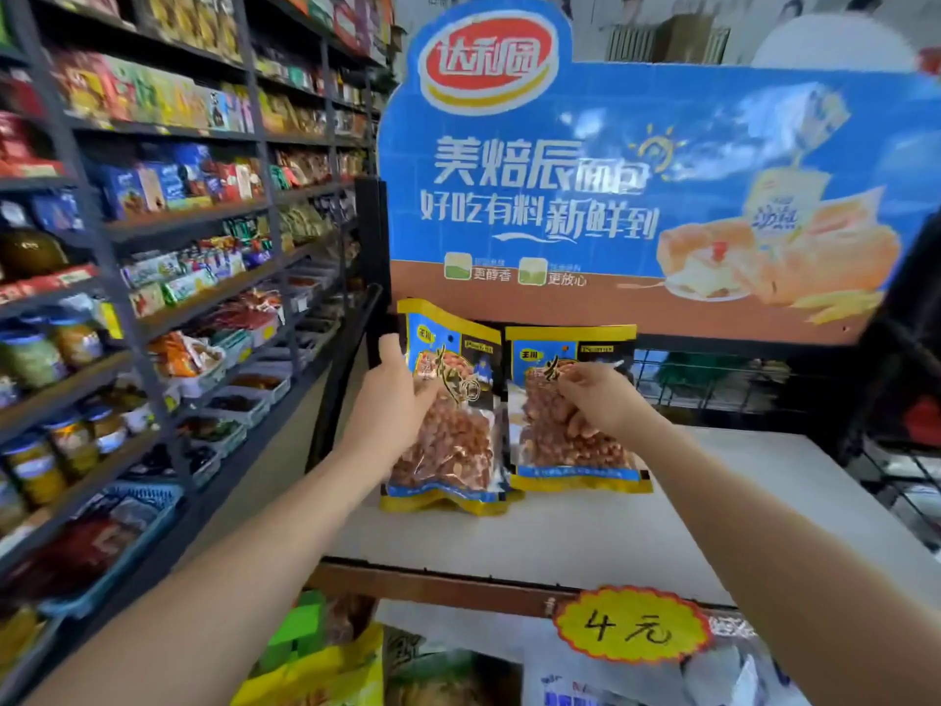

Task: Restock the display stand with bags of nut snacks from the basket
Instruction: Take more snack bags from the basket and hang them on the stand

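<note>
Fingers of the left hand curl round the left side of a bag of peanuts, the thumb up along its edge and the fingertips pressing on its clear front. That left bag stands upright, tilted a little to the left, at the back left corner of the white shelf of the display stand, its bottom seam on the shelf board. The right hand pinches the upper front of a second bag with bent fingers; this bag stands upright just beside the first, their edges touching or nearly so, and its top leans against the back of the stand. Both bags sit toward the left end of the shelf, near its rear edge.

Behind the bags rises a big blue bread advertisement board. On the shelf's front edge hangs a yellow price tag reading 4 元. Below, more packets show on a lower level, among them a yellow bag. Along the left wall run dark shelves of snacks and jars.
</note>
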Motion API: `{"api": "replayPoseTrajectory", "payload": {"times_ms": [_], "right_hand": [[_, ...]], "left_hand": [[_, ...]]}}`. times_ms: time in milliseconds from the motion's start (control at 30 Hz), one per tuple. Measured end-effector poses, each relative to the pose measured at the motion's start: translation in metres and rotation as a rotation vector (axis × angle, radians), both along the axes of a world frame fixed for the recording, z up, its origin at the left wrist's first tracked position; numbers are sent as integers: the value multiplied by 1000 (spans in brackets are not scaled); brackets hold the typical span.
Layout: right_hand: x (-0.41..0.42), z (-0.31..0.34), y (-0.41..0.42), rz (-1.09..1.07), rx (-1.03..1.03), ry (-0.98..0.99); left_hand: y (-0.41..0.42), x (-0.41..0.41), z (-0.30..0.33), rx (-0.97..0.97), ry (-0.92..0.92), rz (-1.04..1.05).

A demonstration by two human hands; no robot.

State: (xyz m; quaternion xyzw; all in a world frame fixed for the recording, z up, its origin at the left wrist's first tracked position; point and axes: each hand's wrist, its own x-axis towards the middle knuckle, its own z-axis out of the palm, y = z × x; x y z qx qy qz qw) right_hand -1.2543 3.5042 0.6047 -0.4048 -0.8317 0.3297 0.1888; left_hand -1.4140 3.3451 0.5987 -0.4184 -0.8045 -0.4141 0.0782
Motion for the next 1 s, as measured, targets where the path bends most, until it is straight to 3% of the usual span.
{"api": "replayPoseTrajectory", "payload": {"times_ms": [100,233,300,367,500,667,733,867,1000], "right_hand": [[13,-1,-6,-28,132,-37],[23,-4,-21,-108,257,-76],[30,-4,-31,-155,296,-98],[40,-7,-43,-210,336,-112],[69,-23,-86,-309,372,-98],[147,-43,-148,-465,494,-2],[194,-58,-166,-531,462,-29],[297,-115,-195,-743,224,-215],[405,-187,-231,-971,-6,-248]], "left_hand": [[17,-6,-18,-217,-149,-45],[18,-3,-41,-491,61,9],[8,4,-36,-471,277,35],[-6,19,-26,-370,435,-91],[-31,69,-19,-243,490,-514],[-54,135,-37,-149,626,-883],[-61,173,-45,-190,682,-1022],[-62,255,-92,-543,769,-1249],[-57,347,-156,-683,798,-1404]]}}
